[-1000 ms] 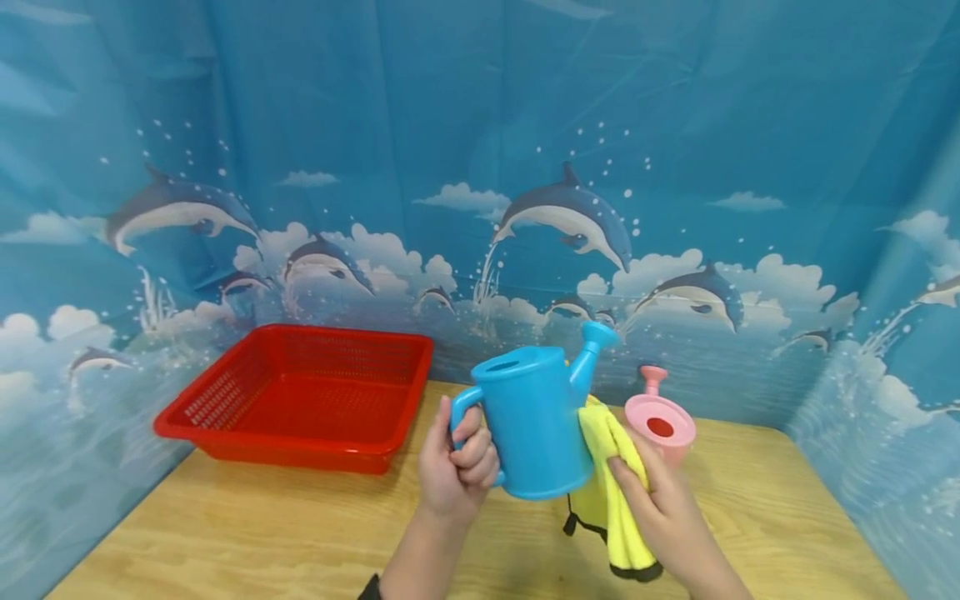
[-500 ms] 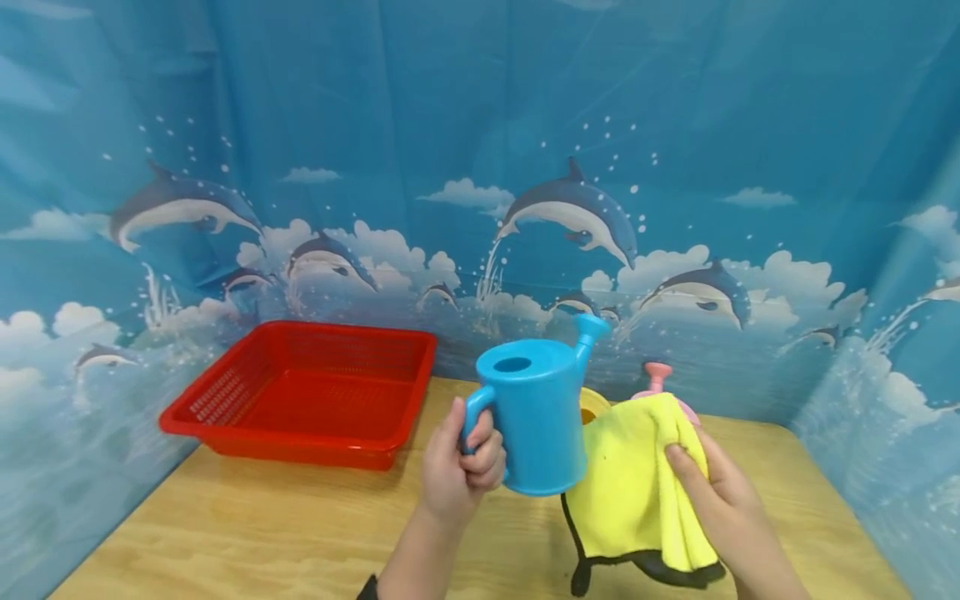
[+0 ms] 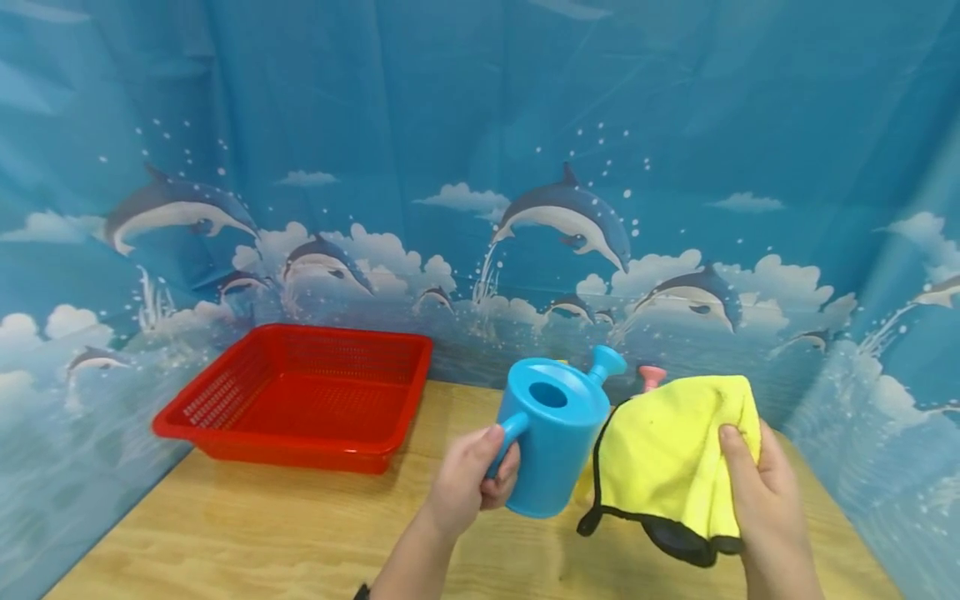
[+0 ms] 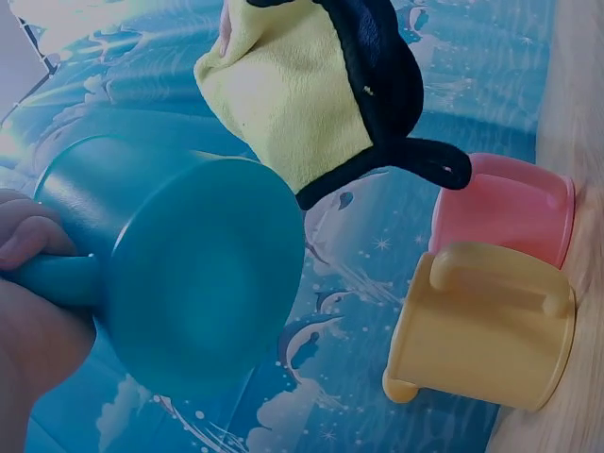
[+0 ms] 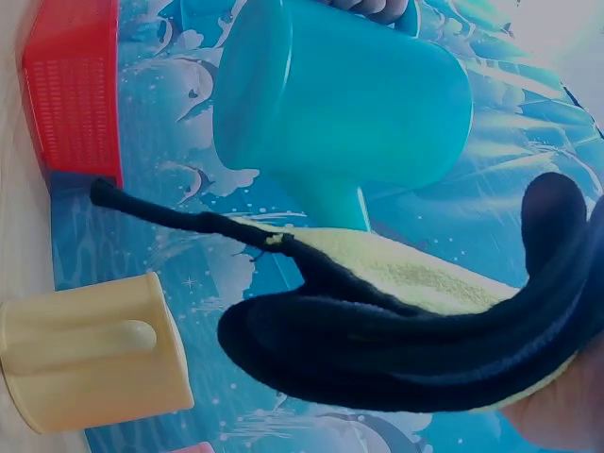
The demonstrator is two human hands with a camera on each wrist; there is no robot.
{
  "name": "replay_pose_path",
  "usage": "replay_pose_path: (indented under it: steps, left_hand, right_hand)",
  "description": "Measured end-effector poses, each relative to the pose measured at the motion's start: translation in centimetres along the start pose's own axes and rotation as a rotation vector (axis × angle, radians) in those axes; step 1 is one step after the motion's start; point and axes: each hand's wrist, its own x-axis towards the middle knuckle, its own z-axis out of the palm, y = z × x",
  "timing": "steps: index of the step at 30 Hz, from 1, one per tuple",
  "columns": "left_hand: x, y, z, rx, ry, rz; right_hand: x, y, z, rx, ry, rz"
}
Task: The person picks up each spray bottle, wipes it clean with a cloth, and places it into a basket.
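My left hand (image 3: 472,479) grips the handle of a blue watering can (image 3: 558,433), which is held up above the table and tilted, its top opening turned toward me and its spout pointing to the back right. To its right, my right hand (image 3: 768,492) pinches a yellow cloth (image 3: 667,458) with black edging and a hanging loop, the thumb on its near face. The cloth droops beside the can. Behind it, a pink watering can (image 4: 505,208) and a yellow watering can (image 4: 486,326) stand on the table, mostly hidden in the head view.
A red plastic basket (image 3: 300,454) with perforated sides sits at the back left of the wooden table (image 3: 300,533). A blue curtain (image 3: 450,108) printed with dolphins hangs behind and along the sides.
The cloth has moved off the blue watering can's side to the right and spread out in my right hand. My left hand has turned the can, tipping its top toward me.
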Motion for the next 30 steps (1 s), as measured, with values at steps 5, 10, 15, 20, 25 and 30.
replay_pose_path:
  steps: [5, 10, 15, 20, 25, 30]
  left_hand:
    - [-0.2, 0.5, 0.5, 0.167, 0.037, -0.064]
    - [-0.3, 0.7, 0.8, 0.312, 0.054, -0.036]
    - [-0.4, 0.5, 0.9, 0.618, 0.049, -0.009]
    - [-0.3, 0.1, 1.1, 0.969, -0.007, 0.039]
    - [-0.1, -0.3, 1.4, 1.263, -0.060, 0.228]
    - [0.0, -0.6, 1.3, 1.408, -0.098, 0.321]
  right_hand:
    - [0.2, 0.1, -0.2, 0.045, 0.010, -0.026]
    - [0.3, -0.1, -0.5, 0.037, 0.096, 0.043]
    - [0.4, -0.3, -0.6, 0.027, 0.178, 0.092]
    - [0.4, -0.4, -0.7, 0.016, 0.206, 0.112]
    - [0.3, -0.6, -0.9, 0.005, 0.205, 0.134]
    - [0.3, -0.6, -1.0, 0.004, 0.194, 0.142]
